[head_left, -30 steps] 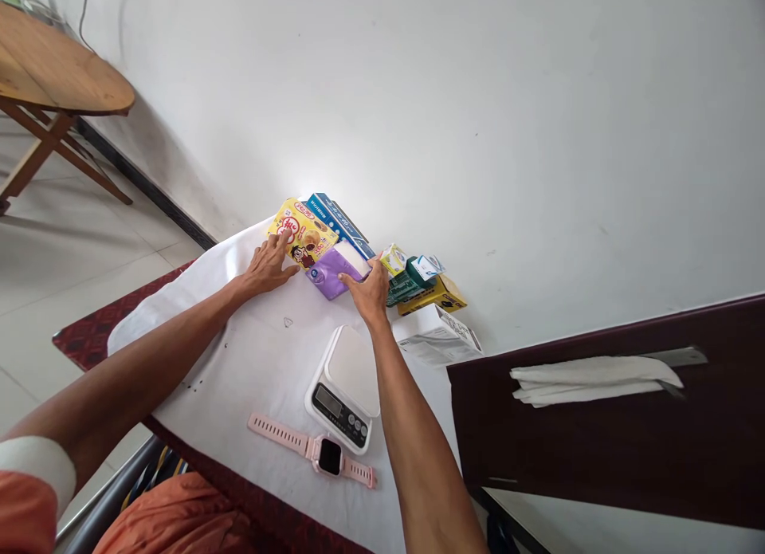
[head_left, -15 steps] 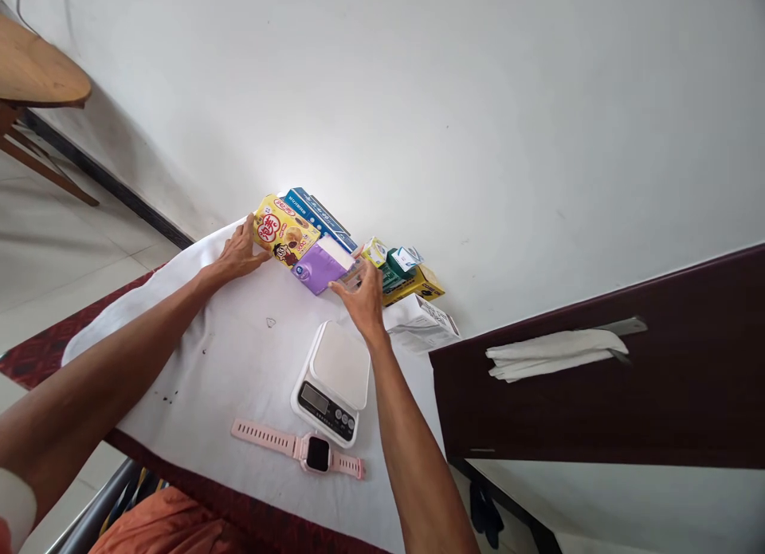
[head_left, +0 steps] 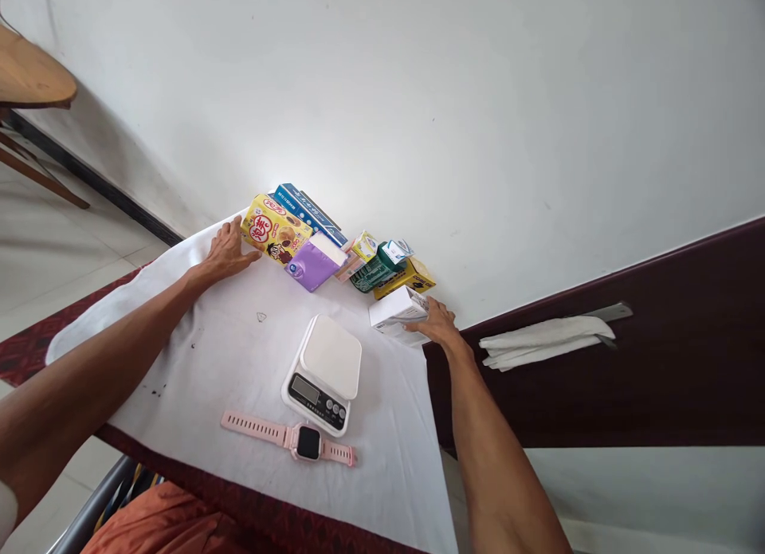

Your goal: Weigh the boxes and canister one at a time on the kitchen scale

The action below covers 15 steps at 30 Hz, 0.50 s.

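The left hand (head_left: 224, 253) lies flat and open against the yellow box (head_left: 272, 231), at one end of the row by the wall. The right hand (head_left: 437, 323) touches the white box (head_left: 395, 315) at the other end; I cannot tell if it grips. No box is lifted, and the scale (head_left: 326, 367) has nothing on it.

Bright, flat daylight on my feed, sharp at centre and warped at the rim.
I see a glare patch on the wall (head_left: 335, 163) just behind the boxes (head_left: 280, 231), and the white cloth (head_left: 239, 355) is close to washing out. Shadows under the left hand (head_left: 224, 251) and right hand (head_left: 439, 323) are faint and soft. No motion blur. The wide lens tilts and bows straight lines toward the edges, and the dark panel (head_left: 598, 394) loses detail.
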Motion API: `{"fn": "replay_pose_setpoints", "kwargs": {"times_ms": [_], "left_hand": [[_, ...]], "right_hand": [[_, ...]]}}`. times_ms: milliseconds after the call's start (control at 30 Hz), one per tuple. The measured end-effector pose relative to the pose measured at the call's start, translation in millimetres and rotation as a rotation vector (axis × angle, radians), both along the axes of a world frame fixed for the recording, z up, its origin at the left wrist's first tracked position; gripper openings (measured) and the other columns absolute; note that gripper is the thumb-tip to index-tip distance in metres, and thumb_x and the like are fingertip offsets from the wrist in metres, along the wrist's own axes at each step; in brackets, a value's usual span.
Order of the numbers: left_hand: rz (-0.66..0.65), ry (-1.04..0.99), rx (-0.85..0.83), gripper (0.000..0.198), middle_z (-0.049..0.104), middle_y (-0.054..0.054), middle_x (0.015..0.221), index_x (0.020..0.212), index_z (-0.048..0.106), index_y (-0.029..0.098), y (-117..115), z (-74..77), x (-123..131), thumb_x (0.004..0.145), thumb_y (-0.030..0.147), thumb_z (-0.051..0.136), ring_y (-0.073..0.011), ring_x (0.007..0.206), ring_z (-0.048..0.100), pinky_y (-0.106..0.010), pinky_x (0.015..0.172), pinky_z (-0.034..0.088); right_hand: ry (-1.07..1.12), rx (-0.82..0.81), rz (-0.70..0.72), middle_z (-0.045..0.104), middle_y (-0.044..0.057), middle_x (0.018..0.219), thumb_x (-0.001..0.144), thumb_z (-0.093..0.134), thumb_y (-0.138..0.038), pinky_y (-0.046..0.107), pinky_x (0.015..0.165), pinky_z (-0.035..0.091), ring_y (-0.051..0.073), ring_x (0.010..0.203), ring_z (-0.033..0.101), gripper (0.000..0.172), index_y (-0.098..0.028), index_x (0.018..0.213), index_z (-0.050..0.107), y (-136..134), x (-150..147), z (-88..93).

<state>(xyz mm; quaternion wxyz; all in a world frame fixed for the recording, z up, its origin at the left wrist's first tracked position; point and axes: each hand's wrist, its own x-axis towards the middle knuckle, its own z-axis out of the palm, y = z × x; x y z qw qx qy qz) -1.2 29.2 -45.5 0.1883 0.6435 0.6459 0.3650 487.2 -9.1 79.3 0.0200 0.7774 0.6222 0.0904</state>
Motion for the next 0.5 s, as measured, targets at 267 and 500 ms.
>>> {"fn": "replay_pose_setpoints", "kwargs": {"times_ms": [267, 500], "left_hand": [[-0.014, 0.111, 0.015, 0.091, 0.049, -0.022, 0.137, 0.155, 0.023, 0.013, -8, -0.6, 0, 0.08, 0.048, 0.062, -0.0426, 0.134, 0.046, -0.057, 0.109, 0.041], [-0.034, 0.137, -0.005, 0.085, 0.049, -0.019, 0.132, 0.153, 0.028, 0.014, -16, 4.5, 1, 0.082, 0.048, 0.059, -0.0401, 0.129, 0.047, -0.054, 0.108, 0.041]], "right_hand": [[-0.006, -0.104, -0.036, 0.048, 0.018, 0.137, 0.061, 0.086, -0.036, 0.05, 0.105, 0.04, 0.042, 0.132, 0.046, 0.102, -0.023, 0.151, 0.039, 11, 19, 6.5], [-0.069, -0.046, -0.006, 0.047, 0.019, 0.135, 0.063, 0.081, -0.021, 0.053, 0.098, 0.042, 0.043, 0.132, 0.043, 0.072, -0.023, 0.127, 0.049, -3, 6, 6.1]]}}
